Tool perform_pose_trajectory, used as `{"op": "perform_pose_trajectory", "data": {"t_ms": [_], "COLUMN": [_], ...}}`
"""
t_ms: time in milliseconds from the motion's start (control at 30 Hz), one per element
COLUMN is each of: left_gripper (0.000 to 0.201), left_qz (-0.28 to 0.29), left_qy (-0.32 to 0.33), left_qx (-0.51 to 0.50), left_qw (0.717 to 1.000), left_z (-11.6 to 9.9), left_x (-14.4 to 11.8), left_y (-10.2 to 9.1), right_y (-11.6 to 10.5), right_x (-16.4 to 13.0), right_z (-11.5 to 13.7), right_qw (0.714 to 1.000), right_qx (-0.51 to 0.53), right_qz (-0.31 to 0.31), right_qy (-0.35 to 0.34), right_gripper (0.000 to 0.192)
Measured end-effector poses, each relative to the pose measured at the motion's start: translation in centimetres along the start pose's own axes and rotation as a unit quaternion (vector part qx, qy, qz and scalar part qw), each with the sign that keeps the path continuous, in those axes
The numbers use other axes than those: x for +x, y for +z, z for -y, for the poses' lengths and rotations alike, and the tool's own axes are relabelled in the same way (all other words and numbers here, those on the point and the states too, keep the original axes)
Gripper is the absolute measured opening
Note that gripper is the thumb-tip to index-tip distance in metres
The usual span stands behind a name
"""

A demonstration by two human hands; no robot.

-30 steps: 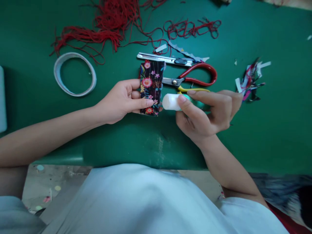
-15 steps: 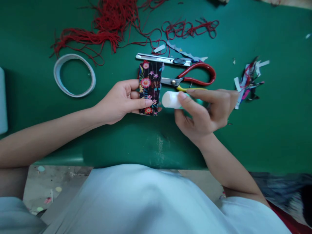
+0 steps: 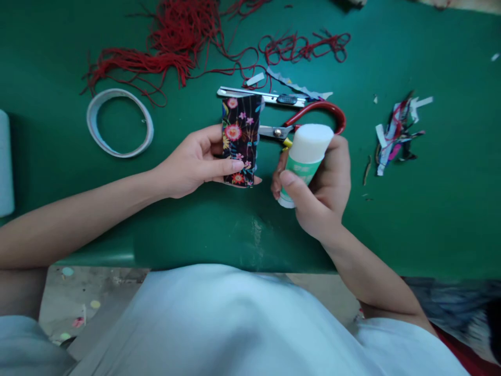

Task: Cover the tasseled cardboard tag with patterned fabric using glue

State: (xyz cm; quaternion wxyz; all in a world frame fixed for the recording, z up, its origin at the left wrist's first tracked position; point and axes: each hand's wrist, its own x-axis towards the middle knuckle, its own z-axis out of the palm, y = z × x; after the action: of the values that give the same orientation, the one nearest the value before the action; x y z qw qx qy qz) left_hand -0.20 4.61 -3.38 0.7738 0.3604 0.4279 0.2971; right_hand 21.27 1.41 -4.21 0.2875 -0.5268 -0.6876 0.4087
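Left hand point(image 3: 188, 167) is pinching a small floral cloth piece point(image 3: 239, 140), thumb on the near face and fingers point(image 3: 230, 165) wrapping the front, keeping it upright and lifted just off the green counter point(image 3: 430, 209) so its right edge is facing the other hand. Right hand point(image 3: 324, 183) is closing around a glue stick point(image 3: 304, 159), fingers curled tight on the green-labelled barrel, white end tilting up and away from the body; the stick is sitting just beside the cloth, not touching it. Whether that white end is a cap or bare glue, cannot tell.

Behind the hands, red-handled scissors point(image 3: 313, 117) and a box cutter point(image 3: 260, 95) are lying flat, within easy reach. A tape roll point(image 3: 119, 122) is resting to the left, red string point(image 3: 172, 42) is tangling at the far edge, and scraps point(image 3: 395, 136) are piling off to the right, clear of the working spot.
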Motion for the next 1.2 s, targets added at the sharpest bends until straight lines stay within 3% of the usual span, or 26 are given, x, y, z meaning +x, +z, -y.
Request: {"op": "perform_pose_trajectory", "data": {"t_ms": [100, 233, 433, 700, 900, 1200], "left_gripper": [0.05, 0.051, 0.045, 0.038, 0.034, 0.036], "left_qz": [0.021, 0.04, 0.085, 0.131, 0.169, 0.128], "left_qy": [-0.006, -0.016, -0.007, 0.002, 0.007, 0.018], "left_qx": [0.012, 0.03, 0.032, 0.008, -0.017, 0.017], "left_qw": [1.0, 0.999, 0.996, 0.991, 0.985, 0.991], "left_z": [0.2, 0.4, 0.3, 0.0, 0.1, 0.1], "left_x": [0.0, 0.0, 0.2, 0.3, 0.4, 0.3], "left_y": [-0.2, -0.7, -0.8, -0.6, -0.7, -0.5], "right_y": [0.4, 1.2, 2.2, 2.7, 2.6, 3.1], "right_x": [0.2, 0.6, 0.6, 0.9, 0.9, 0.4], "right_z": [0.4, 0.5, 0.0, -0.1, 0.3, 0.5], "right_qw": [0.982, 0.965, 0.965, 0.98, 0.967, 0.966], "right_qx": [0.186, 0.25, 0.249, 0.197, 0.251, 0.252], "right_qz": [0.024, 0.061, 0.068, 0.019, 0.016, -0.018], "right_qy": [0.037, 0.058, 0.045, -0.016, -0.048, -0.057], "right_gripper": [0.042, 0.047, 0.052, 0.058, 0.045, 0.039]}}
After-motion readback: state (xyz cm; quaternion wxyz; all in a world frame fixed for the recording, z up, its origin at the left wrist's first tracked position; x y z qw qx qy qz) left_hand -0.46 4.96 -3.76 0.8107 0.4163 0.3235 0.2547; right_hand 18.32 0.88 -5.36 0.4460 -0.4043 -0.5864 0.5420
